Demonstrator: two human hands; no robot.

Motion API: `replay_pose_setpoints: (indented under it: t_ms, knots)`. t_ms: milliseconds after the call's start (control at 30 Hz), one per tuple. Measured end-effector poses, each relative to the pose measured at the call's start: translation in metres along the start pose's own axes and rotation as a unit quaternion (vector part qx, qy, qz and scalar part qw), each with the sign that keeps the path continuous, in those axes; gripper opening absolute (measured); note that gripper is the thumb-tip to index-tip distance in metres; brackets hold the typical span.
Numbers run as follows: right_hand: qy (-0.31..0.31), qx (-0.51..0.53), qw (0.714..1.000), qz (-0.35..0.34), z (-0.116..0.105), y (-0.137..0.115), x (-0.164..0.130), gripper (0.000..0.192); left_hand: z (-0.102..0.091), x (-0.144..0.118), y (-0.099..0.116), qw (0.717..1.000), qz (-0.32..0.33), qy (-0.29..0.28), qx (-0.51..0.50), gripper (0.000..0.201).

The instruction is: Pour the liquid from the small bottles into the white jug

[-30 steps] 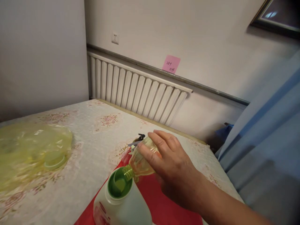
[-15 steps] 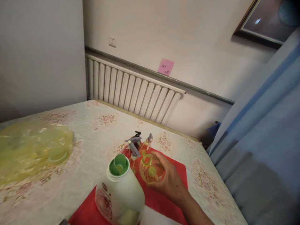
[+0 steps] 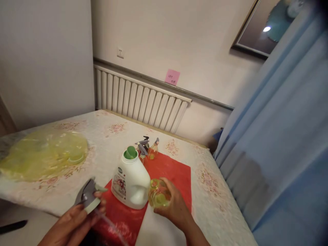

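Note:
My left hand (image 3: 73, 218) is closed on a grey trigger spray head (image 3: 87, 193), whose clear dip tube (image 3: 111, 223) slants down to the right. My right hand (image 3: 175, 205) grips a small yellow see-through bottle (image 3: 159, 196) with an open neck. Between the hands a white detergent jug (image 3: 130, 186) with a green spout in its open mouth stands upright on a red sheet (image 3: 174, 167). Behind the jug are several spray bottles (image 3: 153, 150) with grey or black heads, partly hidden by it.
A yellow transparent plastic bag (image 3: 43, 153) lies on the left of the flowered tablecloth (image 3: 102, 150). A white sheet (image 3: 151, 225) is at the near edge. Beyond the table is a radiator (image 3: 143, 99); a blue curtain (image 3: 246, 119) hangs on the right.
My left hand has come into view with the spray head. My right hand has drawn the yellow bottle nearer, beside the jug. The camera view has shifted, so the jug appears higher and smaller.

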State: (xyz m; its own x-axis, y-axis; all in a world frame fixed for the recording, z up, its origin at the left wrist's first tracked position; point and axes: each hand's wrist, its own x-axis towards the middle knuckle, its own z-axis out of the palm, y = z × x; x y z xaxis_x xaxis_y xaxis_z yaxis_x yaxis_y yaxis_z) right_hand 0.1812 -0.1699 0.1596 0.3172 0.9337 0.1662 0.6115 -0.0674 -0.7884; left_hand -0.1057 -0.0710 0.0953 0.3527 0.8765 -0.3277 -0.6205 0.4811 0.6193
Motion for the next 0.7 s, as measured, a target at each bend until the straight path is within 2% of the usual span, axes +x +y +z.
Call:
replay_pose_setpoints:
  t_ms: [67,200,300,433,700]
  knots:
    - [-0.006,-0.009,1.0,-0.001,0.004,-0.006,-0.016,0.083,0.025,-0.01,0.009,0.999,0.013,-0.052,-0.002,0.039]
    - [0.001,0.001,1.0,-0.004,0.014,-0.013,-0.042,0.064,0.072,-0.032,0.022,0.989,0.112,-0.094,0.02,0.033]
    - [-0.007,0.025,1.0,-0.01,0.02,-0.005,-0.056,0.075,0.092,-0.04,0.022,0.981,0.139,-0.124,0.059,0.035]
    - [-0.025,0.039,0.999,-0.008,0.023,0.011,-0.067,0.095,0.102,-0.045,0.017,0.969,0.177,-0.139,0.103,0.04]
    - [-0.031,0.038,0.999,0.0,0.018,0.016,-0.083,0.099,0.098,-0.053,0.017,0.958,0.201,-0.136,0.155,0.039]
